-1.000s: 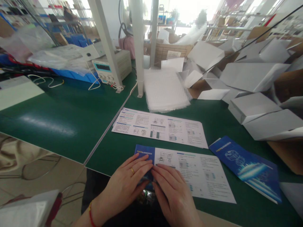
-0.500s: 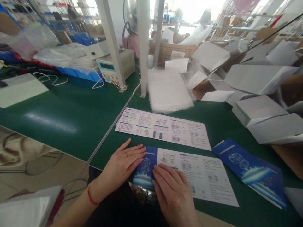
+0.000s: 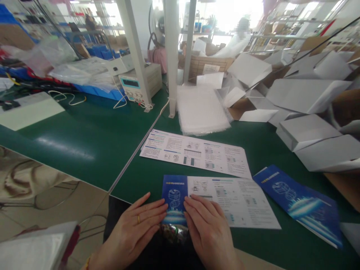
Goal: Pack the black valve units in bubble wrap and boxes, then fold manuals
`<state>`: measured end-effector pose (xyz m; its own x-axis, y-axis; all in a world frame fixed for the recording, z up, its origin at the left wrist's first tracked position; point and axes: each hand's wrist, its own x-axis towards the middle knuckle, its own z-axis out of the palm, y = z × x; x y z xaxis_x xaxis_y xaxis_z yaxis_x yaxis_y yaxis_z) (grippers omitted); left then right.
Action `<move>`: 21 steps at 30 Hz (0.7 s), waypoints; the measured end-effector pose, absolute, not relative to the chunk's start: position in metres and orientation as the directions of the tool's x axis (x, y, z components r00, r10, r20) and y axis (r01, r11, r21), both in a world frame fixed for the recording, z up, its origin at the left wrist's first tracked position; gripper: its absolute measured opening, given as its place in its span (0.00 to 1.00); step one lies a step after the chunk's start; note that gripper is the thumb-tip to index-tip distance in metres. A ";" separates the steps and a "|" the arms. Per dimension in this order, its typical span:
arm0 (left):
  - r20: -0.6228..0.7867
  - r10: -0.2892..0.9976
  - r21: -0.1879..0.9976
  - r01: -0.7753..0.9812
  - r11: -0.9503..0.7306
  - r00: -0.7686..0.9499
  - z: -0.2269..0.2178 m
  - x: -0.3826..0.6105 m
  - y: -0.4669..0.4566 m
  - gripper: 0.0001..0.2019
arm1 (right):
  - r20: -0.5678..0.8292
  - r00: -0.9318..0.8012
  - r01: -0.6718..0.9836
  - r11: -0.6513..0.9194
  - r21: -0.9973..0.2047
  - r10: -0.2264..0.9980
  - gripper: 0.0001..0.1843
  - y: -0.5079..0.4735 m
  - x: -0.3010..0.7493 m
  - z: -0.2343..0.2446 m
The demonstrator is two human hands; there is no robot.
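Observation:
A long printed leaflet (image 3: 250,202) lies at the front edge of the green table, its left end folded over so a blue cover panel (image 3: 174,187) faces up. My left hand (image 3: 140,221) rests flat with fingers stretched at the left edge of that panel. Across the fold's right side lies my right hand (image 3: 209,221), fingers extended and pressing on the paper. Beyond them is another unfolded leaflet (image 3: 194,152), printed side up. To the right sit folded blue leaflets (image 3: 298,202), overlapping one another.
A stack of white foam sheets (image 3: 201,108) lies behind the leaflets. White cartons (image 3: 309,93) are heaped at the right. A bench power supply (image 3: 140,84) stands by the metal posts (image 3: 169,60) at the back. Farther left is a pale board (image 3: 30,110).
My left hand has slid down along the panel's left edge toward me, uncovering the top of the blue cover. The leaflet's right end has swung slightly away from me.

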<state>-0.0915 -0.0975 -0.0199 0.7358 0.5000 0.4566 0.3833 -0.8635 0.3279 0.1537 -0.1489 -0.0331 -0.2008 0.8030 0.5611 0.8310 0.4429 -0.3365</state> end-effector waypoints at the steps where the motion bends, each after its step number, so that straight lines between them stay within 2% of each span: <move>1: 0.465 0.518 0.323 0.408 -0.854 0.718 -0.022 -0.087 -0.093 0.15 | 0.561 -0.204 0.832 0.444 -0.332 0.802 0.13 -0.149 0.154 -0.033; 5: 0.481 0.570 0.299 0.486 -0.821 0.666 -0.027 -0.068 -0.066 0.14 | 0.566 -0.186 0.841 0.429 -0.331 0.803 0.13 -0.150 0.152 -0.034; 8: 0.431 0.584 0.262 0.523 -0.811 0.688 -0.029 -0.063 -0.053 0.14 | 0.578 -0.157 0.841 0.415 -0.347 0.801 0.13 -0.151 0.151 -0.034; 12: 0.290 0.570 0.163 0.547 -0.821 0.769 -0.030 -0.069 -0.050 0.22 | 0.580 -0.143 0.836 0.412 -0.362 0.802 0.13 -0.152 0.150 -0.034; 15: 0.257 0.554 0.071 0.556 -0.828 0.792 -0.031 -0.073 -0.048 0.26 | 0.574 -0.145 0.838 0.409 -0.362 0.806 0.13 -0.153 0.151 -0.035; 18: 0.297 0.522 0.019 0.542 -0.840 0.800 -0.030 -0.074 -0.048 0.27 | 0.569 -0.171 0.842 0.419 -0.340 0.804 0.15 -0.154 0.154 -0.035; 21: 0.421 0.491 0.059 0.517 -0.854 0.763 -0.030 -0.074 -0.055 0.20 | 0.579 -0.203 0.846 0.439 -0.303 0.790 0.19 -0.158 0.157 -0.035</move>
<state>-0.0741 -0.0554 -0.0295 0.7629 0.4909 0.4208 0.5168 -0.8540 0.0594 0.1575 -0.1578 -0.0351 -0.2027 0.7898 0.5789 0.8460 0.4390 -0.3027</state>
